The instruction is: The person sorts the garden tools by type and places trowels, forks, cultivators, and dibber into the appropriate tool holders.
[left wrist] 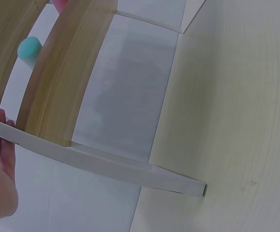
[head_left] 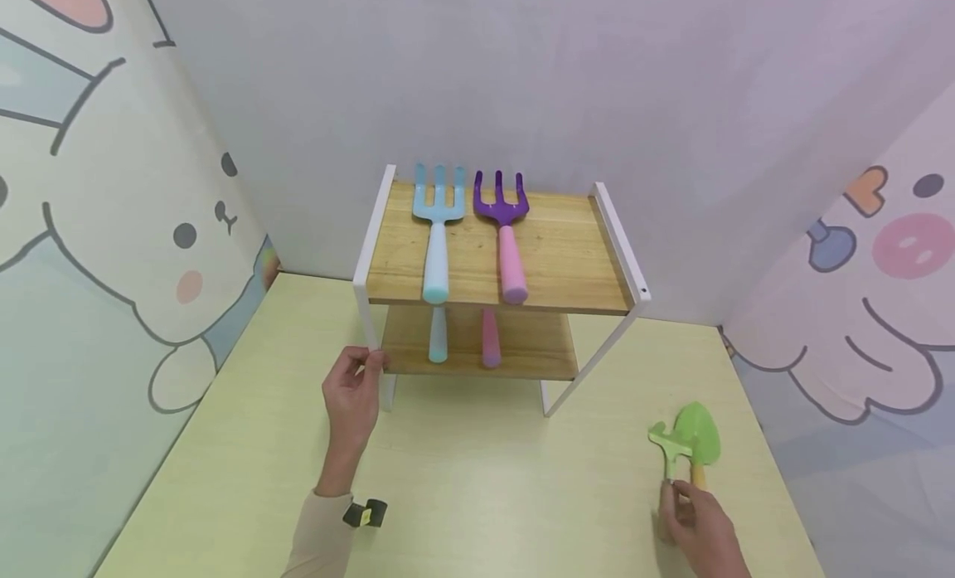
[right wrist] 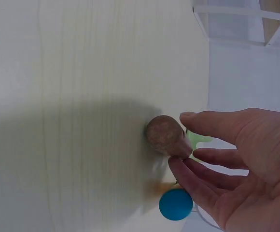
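My left hand (head_left: 354, 400) grips the left white upright of a two-tier wooden shelf (head_left: 567, 255); in the left wrist view its fingertips show behind the upright (left wrist: 101, 162). At the table's right side my right hand (head_left: 703, 524) pinches the handle of a small green rake (head_left: 670, 445). The round brown end of that handle (right wrist: 163, 133) sits between thumb and fingers in the right wrist view. Right beside the rake lies a green trowel (head_left: 699, 433) with a yellowish handle. A blue knob (right wrist: 176, 204) shows just below my fingers.
On the top board lie a light-blue hand fork (head_left: 437, 246) and a purple fork with a pink handle (head_left: 509, 246). The lower board carries a blue handle (head_left: 438, 336) and a pink handle (head_left: 490, 337), their heads hidden. Cartoon-printed cloth walls (head_left: 492, 80) enclose the table (head_left: 477, 478).
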`<action>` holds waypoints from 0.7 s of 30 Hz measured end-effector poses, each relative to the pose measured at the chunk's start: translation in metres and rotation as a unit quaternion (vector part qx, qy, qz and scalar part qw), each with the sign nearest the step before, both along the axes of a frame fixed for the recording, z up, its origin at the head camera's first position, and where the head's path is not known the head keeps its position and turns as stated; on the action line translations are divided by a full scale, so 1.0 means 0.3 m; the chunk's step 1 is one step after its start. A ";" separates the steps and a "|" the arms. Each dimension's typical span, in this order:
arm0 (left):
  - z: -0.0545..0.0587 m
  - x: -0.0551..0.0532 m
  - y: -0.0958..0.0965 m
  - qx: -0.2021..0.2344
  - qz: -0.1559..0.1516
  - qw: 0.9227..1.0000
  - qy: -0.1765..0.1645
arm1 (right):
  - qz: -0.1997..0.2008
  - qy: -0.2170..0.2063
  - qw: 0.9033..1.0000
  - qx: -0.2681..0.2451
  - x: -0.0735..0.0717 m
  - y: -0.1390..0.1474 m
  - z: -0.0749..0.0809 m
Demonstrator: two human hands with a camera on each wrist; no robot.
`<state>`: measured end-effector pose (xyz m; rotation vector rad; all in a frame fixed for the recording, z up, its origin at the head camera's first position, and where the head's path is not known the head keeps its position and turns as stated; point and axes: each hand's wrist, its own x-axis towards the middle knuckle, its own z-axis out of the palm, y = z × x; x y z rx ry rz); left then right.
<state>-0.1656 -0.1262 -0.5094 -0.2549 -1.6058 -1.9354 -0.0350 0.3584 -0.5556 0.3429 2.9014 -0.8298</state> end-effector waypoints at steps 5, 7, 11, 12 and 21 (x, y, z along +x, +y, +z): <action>-0.001 -0.001 -0.002 0.006 -0.002 1.000 0.001 | -0.001 -0.050 0.999 -0.011 -0.023 0.008 -0.005; 0.000 -0.001 -0.002 0.004 -0.001 1.000 0.001 | -0.004 -0.057 0.998 -0.016 -0.024 0.013 -0.007; 0.002 0.000 -0.002 0.003 0.000 1.000 0.002 | -0.014 -0.066 0.998 -0.021 -0.021 0.020 -0.005; 0.003 0.000 -0.002 0.001 0.001 1.000 0.002 | -0.017 -0.069 0.997 -0.024 -0.021 0.021 -0.004; 0.005 -0.001 -0.001 -0.001 -0.001 1.000 0.001 | -0.059 -0.099 0.987 -0.113 -0.011 0.040 0.000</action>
